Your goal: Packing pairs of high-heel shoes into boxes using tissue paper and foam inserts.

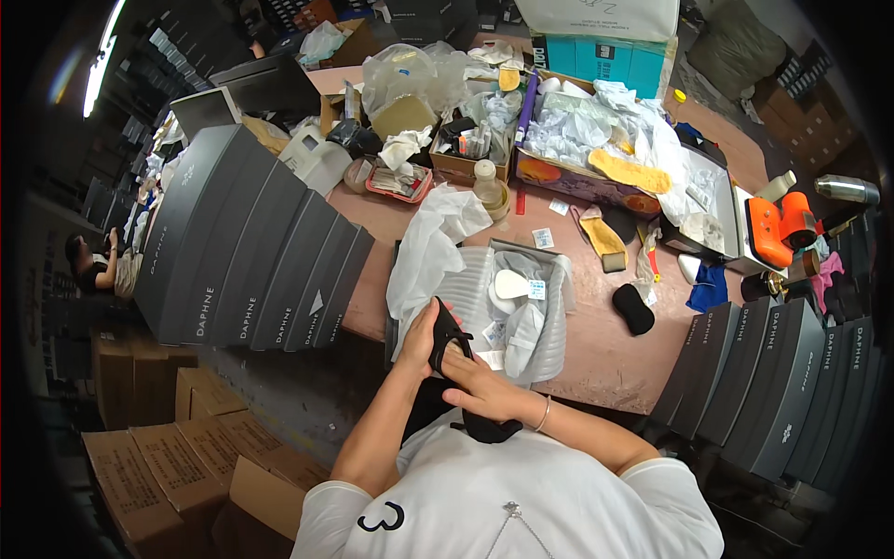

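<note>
My left hand (418,343) is wrapped round a black shoe (443,326), held up at the near edge of the table. My right hand (481,388) grips the same shoe, its fingers reaching into the opening and their tips hidden there. Just beyond both hands lies an open shoebox (396,343), lined with ribbed translucent wrap (549,347). Inside the wrap are crumpled tissue, a white oval piece (511,284) and small printed tags (493,333). White tissue paper (428,247) spills over the box's far left side. Another black piece (486,427) shows below my right hand, against my shirt.
Stacked dark shoeboxes flank me, left (233,252) and right (745,382). Behind the open box stand a bottle (486,184) and a carton of crumpled paper (582,184). A black sponge-like pad (633,309) lies right. Brown cartons (140,475) fill the lower left floor.
</note>
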The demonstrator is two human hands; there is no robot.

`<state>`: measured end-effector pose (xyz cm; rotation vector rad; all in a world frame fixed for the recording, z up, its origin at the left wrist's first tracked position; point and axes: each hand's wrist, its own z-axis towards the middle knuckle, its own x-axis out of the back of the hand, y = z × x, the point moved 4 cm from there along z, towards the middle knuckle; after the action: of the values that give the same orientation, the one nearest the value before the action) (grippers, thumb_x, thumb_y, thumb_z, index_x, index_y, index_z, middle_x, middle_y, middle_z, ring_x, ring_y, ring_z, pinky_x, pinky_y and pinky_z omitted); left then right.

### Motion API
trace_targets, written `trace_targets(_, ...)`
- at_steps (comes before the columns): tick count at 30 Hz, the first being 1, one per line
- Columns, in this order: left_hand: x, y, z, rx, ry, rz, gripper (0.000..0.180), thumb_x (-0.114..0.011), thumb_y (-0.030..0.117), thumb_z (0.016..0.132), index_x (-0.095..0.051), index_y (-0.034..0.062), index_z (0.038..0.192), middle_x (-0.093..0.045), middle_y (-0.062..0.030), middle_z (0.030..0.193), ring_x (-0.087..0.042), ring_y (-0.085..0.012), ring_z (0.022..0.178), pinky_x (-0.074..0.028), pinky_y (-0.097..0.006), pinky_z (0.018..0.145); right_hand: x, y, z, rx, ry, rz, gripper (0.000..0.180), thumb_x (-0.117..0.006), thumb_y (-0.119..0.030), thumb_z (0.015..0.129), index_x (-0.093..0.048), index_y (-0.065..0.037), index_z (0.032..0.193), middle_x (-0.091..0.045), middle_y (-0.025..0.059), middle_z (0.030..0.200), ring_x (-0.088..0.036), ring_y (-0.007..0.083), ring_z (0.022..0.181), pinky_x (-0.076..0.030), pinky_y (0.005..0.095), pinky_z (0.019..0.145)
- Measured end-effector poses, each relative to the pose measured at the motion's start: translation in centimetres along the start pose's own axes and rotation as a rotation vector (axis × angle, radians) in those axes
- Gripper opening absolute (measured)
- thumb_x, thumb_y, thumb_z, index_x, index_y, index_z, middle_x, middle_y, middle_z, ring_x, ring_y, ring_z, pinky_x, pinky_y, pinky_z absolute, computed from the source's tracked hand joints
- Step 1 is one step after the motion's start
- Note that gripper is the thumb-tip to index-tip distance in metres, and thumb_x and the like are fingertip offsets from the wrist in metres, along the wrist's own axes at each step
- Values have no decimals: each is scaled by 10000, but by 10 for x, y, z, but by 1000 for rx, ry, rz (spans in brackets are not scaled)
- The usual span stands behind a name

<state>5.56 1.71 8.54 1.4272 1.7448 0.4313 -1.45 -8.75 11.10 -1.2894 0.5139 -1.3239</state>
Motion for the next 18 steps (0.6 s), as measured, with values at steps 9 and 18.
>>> trace_targets(9,20,-7,2,-122,214,226,414,-456,444,972,-537,42,1022,-569,-53,819,-575,-147,722,-499,-287,659,-8,10,30,-477,-428,-73,736,-322,-545,959,-569,148,983,-521,327,1037,-484,448,1025,-280,441,1074)
trace_targets(18,-5,-5,0,-48,20,64,379,-463,417,978,-536,47,1017,-571,-49,807,-568,-120,685,-492,-248,623,12,-4,-19,-192,-351,-23,683,-355,-471,974,-331,106,1340,-270,369,1393,-284,446,1326,-260,455,1083)
